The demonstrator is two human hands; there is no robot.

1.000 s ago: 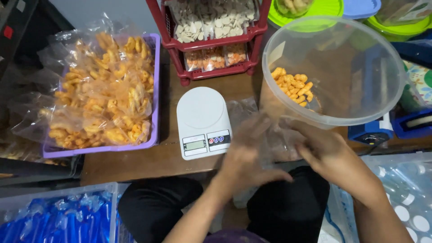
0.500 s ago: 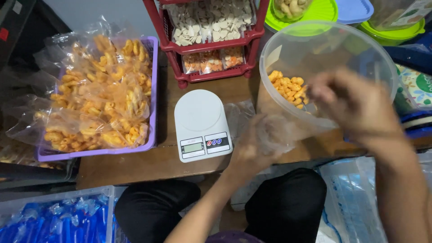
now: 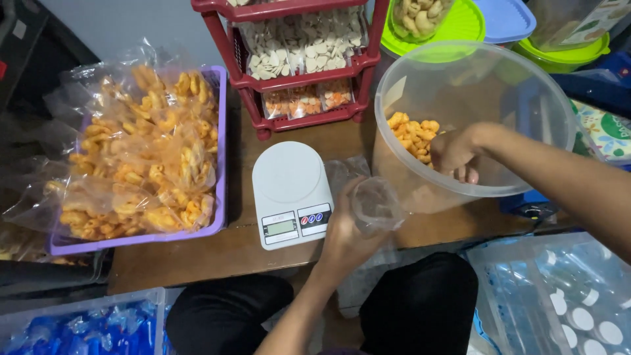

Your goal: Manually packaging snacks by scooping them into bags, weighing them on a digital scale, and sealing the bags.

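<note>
- Nearest to you, your knees in dark trousers sit under the edge of the bench (image 3: 197, 253), with a bin of blue packets (image 3: 85, 329) at your lower left and a clear bin of lidded cups (image 3: 559, 302) at your lower right
- Your left hand (image 3: 345, 240) is curled around a small clear bag (image 3: 374, 205), gripping it from below with its mouth held up, just beside the tub's near wall
- A white kitchen scale (image 3: 289, 190) sits on the bench just left of that bag, its pan bare
- Your right hand (image 3: 457, 154) is down inside the big clear tub (image 3: 526, 98), fingers bunched and bent down by the orange snacks (image 3: 414, 135); you cannot tell from here whether it has any pinched
- The snacks lie in a small heap at the tub's bottom, toward its left wall
- To the left, a purple tray (image 3: 220, 131) is heaped with sealed bags of yellow-orange snacks (image 3: 138, 158), some spilling over its edge
- Farther back, a red rack (image 3: 296, 75) holds bags of pale chips above and small orange packs below
- Behind the tub stand containers with green lids (image 3: 460, 26) and a blue lid (image 3: 509, 20)
</note>
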